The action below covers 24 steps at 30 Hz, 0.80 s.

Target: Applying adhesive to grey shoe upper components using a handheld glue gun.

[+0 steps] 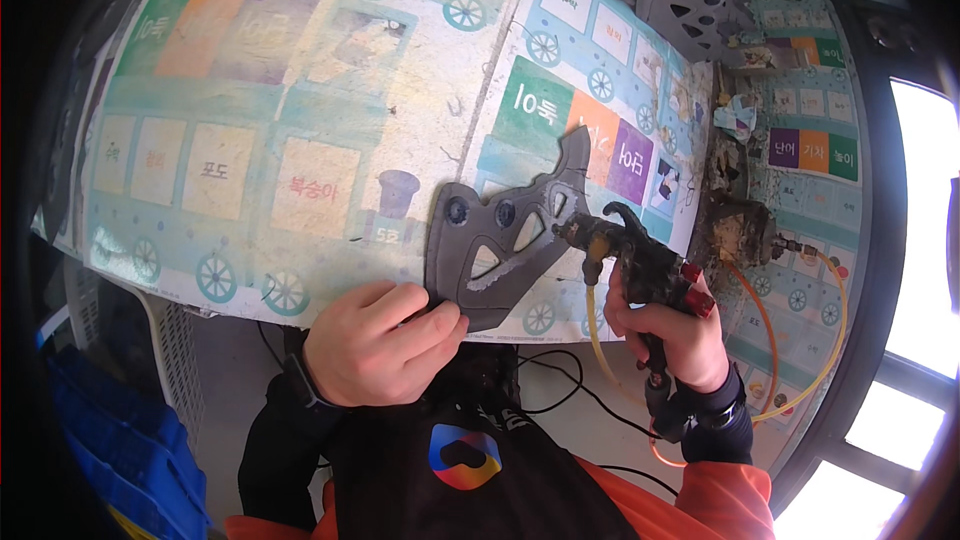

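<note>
A flat grey piece (512, 265) with cut-out openings and two round dark spots is laid near the front edge of a table covered with a printed sheet (400, 120), a bit right of the middle of the view. Its lower left corner is pinched by the left hand (378, 345), thumb and fingers closed together on the edge; the thumb is mostly hidden, so its exact placement can't be told. A dark strap (300, 382) is worn on that wrist.

A pretty grubby spray gun (652, 265) is gripped in the right hand (678, 338), fingers wrapped around the handle. Whether the trigger is being squeezed can't be made out. Two red knobs (698, 300) are seen at its back end, and the nozzle is pointed left, right by the piece's right-hand edge; whether it's touching can't be told either. A yellowish hose (596, 325) is hooked up under the front of the gun, and an orange hose (768, 330) is looped off to the right.

More dark grey pieces (690, 25) with openings are piled at the far right of the table. Down at the left, a blue crate (125, 445) is parked beside a white perforated basket (178, 350). A black apron (395, 465) is worn over orange clothing.
</note>
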Available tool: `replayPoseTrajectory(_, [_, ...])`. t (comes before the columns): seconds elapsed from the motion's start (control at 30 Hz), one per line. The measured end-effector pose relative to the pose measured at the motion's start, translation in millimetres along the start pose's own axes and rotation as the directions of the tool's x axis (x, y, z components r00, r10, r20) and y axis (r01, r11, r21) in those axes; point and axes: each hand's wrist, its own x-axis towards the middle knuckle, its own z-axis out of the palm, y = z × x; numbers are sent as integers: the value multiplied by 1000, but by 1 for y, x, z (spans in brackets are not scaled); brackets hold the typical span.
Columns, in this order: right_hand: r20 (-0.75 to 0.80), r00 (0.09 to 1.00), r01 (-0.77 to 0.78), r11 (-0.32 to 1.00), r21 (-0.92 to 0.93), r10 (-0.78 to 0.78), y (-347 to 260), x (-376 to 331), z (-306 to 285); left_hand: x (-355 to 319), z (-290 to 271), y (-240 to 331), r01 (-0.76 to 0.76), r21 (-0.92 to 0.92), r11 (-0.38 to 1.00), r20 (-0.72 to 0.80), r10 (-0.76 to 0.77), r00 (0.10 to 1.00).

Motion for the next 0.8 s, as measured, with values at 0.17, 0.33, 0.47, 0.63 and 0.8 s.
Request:
replayPoseTrajectory(0.17, [26,999,29,1000,0,-29,-5,2,5,-4,0,0,8,-7,1000,8,-8,1000])
replayPoseTrajectory(0.33, [67,998,14,1000,26,-16,-3,0,10,-8,2,-2,-9,6,1000,22,9,1000])
replayPoseTrajectory(0.47, [125,992,-9,1000,27,5,0,-2,15,-7,3,-2,-13,0,1000,3,13,1000])
replayPoseTrajectory(0.63, [143,990,-9,1000,1,9,1,-6,20,-5,0,-1,-3,2,1000,2,3,1000])
replayPoseTrajectory(0.8, [131,990,-40,997,-64,48,1,-10,22,-5,0,-1,-14,3,1000,6,14,1000])
